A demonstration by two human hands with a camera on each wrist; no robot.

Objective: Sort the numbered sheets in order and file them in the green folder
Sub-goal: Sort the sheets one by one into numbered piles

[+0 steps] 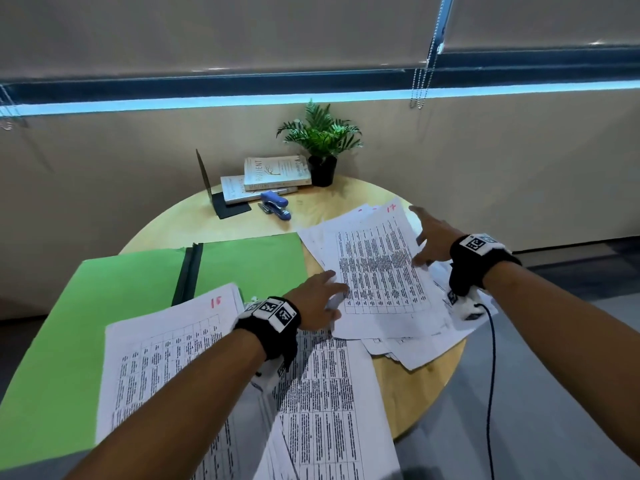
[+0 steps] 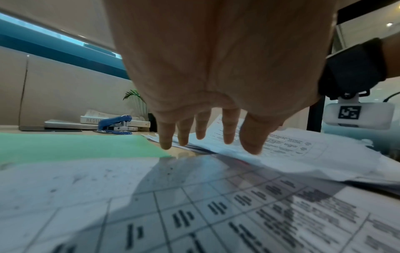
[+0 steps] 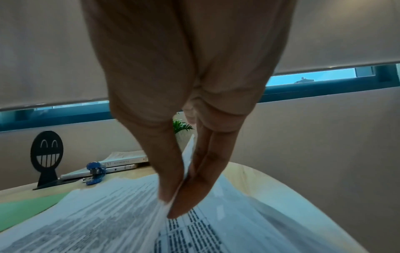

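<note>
The green folder [image 1: 104, 306] lies open on the left of the table. A stack of printed sheets [image 1: 173, 358], its top sheet marked 15 in red, lies partly on the folder. A loose pile on the right is topped by the sheet marked 17 [image 1: 377, 268]. My right hand [image 1: 420, 251] pinches that sheet's right edge between thumb and fingers, and the right wrist view shows the paper edge [image 3: 186, 164] raised inside the pinch [image 3: 171, 205]. My left hand [image 1: 332, 285] reaches with straight fingers [image 2: 229, 130] to the sheet's left edge and holds nothing.
A blue stapler [image 1: 275, 204], two books [image 1: 273, 174], a black bookend [image 1: 221, 199] and a potted plant [image 1: 320, 143] stand at the back of the round wooden table [image 1: 426, 382]. A black cable [image 1: 491, 375] hangs from my right wrist past the table edge.
</note>
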